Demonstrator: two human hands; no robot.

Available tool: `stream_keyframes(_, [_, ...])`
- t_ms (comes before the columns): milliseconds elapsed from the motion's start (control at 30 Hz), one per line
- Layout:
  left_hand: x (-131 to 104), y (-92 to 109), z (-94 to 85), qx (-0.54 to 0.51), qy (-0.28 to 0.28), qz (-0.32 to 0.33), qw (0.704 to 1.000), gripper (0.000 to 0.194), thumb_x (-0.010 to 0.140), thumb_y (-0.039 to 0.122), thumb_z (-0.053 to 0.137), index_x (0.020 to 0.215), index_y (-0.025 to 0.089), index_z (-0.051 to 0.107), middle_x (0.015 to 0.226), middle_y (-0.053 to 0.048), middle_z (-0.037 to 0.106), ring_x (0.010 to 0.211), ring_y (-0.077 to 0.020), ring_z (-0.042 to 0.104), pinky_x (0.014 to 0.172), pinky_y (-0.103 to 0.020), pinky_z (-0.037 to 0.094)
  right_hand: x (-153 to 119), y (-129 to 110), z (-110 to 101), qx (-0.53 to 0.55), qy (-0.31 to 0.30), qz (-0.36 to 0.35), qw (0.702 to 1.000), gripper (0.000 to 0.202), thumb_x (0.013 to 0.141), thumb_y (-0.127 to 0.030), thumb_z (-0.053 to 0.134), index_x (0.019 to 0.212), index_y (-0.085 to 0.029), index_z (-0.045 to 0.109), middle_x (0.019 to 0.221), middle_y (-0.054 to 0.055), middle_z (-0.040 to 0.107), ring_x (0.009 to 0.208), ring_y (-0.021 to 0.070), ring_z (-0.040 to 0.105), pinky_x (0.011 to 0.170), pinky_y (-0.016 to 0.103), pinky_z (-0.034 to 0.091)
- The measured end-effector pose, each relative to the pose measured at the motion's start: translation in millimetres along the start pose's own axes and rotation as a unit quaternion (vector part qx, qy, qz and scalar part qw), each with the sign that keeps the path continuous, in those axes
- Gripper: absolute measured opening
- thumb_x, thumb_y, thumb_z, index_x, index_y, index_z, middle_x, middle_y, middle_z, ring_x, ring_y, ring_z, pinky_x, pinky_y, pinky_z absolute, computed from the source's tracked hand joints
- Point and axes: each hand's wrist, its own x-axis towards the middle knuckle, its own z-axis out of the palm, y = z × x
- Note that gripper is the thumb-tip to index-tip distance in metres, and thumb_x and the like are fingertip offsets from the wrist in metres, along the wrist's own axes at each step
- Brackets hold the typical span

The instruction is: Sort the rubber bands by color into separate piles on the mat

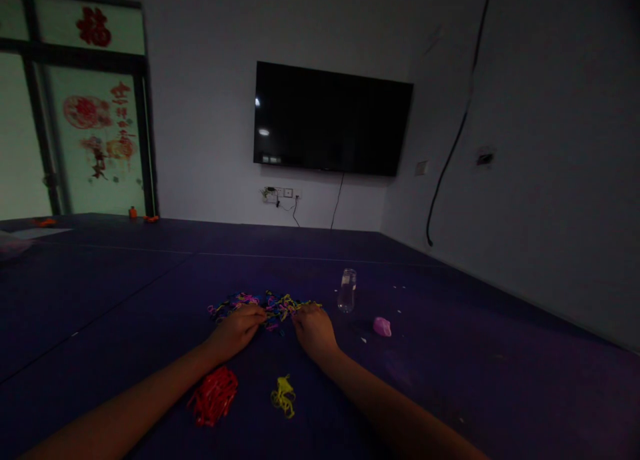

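Observation:
A loose pile of mixed-colour rubber bands [274, 303], with pink, yellow, blue and dark ones, lies on the purple surface in front of me. My left hand [239, 328] reaches to the near side of the pile, its fingers pressed together on bands there. On the right side, my right hand [314, 328] has curled fingers closed at the pile, with yellow bands by its fingertips. Exactly which bands each hand grips is hidden. Closer to me, a heap of red rubber bands [215, 396] lies beside my left forearm. A small bunch of yellow rubber bands [284, 397] sits between my forearms.
Right of the pile a clear plastic bottle [347, 291] stands on the purple surface [450, 380]. A crumpled pink piece [382, 326] and small white scraps lie near it. Small orange objects [133, 212] are at the far left edge. A television [333, 120] hangs on the wall.

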Motion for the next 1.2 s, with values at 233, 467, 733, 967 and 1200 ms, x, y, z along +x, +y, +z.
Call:
stream_keyframes(233, [-0.2, -2.2, -2.3, 0.021, 0.002, -0.019, 1.000, 0.025, 0.079, 0.006, 0.046, 0.085, 0.019, 0.067, 0.085, -0.004, 0.068, 0.084, -0.0174, 0.063, 0.079, -0.032, 0.051, 0.8, 2.6, 1.0, 0.001, -0.002, -0.008, 1.000, 0.026, 0.088, -0.016, 0.045, 0.088, -0.017, 0.071, 0.094, 0.010, 0.069, 0.095, 0.0221, 0.060, 0.083, 0.030, 0.041])
stream_keyframes(467, [3.5, -0.7, -4.0, 0.054, -0.051, -0.047, 0.996, 0.023, 0.072, 0.002, 0.050, 0.076, 0.019, 0.065, 0.077, -0.003, 0.067, 0.078, -0.0190, 0.062, 0.074, -0.032, 0.049, 2.9, 3.8, 1.9, 0.048, -0.004, -0.015, 0.999, 0.029, 0.083, -0.009, 0.048, 0.094, -0.021, 0.072, 0.101, 0.006, 0.070, 0.098, 0.0188, 0.061, 0.086, 0.025, 0.041])
stream_keyframes(733, [2.7, -5.1, -2.9, 0.058, -0.067, -0.041, 0.995, 0.027, 0.072, 0.000, 0.051, 0.079, 0.020, 0.069, 0.076, -0.002, 0.068, 0.077, -0.0176, 0.061, 0.074, -0.030, 0.047, 4.0, 7.6, 6.6, 0.127, 0.048, -0.005, 0.991, 0.025, 0.083, -0.012, 0.050, 0.092, -0.022, 0.072, 0.096, 0.005, 0.071, 0.093, 0.0178, 0.063, 0.080, 0.024, 0.044])
stream_keyframes(967, [2.8, -3.6, -3.1, 0.070, -0.059, -0.046, 0.995, 0.024, 0.076, 0.003, 0.051, 0.078, 0.019, 0.069, 0.072, -0.002, 0.067, 0.074, -0.0171, 0.060, 0.071, -0.029, 0.046, 7.3, 12.9, 17.3, 0.247, 0.146, -0.035, 0.957, 0.025, 0.079, -0.008, 0.052, 0.084, -0.020, 0.073, 0.084, 0.005, 0.071, 0.078, 0.0167, 0.064, 0.074, 0.026, 0.047])
stream_keyframes(1200, [3.4, -0.9, -4.1, 0.047, -0.048, -0.063, 0.996, 0.020, 0.086, 0.016, 0.052, 0.073, 0.018, 0.067, 0.073, -0.005, 0.067, 0.075, -0.0182, 0.062, 0.070, -0.029, 0.046, -0.4, -0.2, 14.0, 0.345, 0.139, -0.196, 0.907, 0.026, 0.066, -0.004, 0.050, 0.072, -0.019, 0.070, 0.073, 0.003, 0.067, 0.069, 0.0138, 0.061, 0.063, 0.022, 0.046])
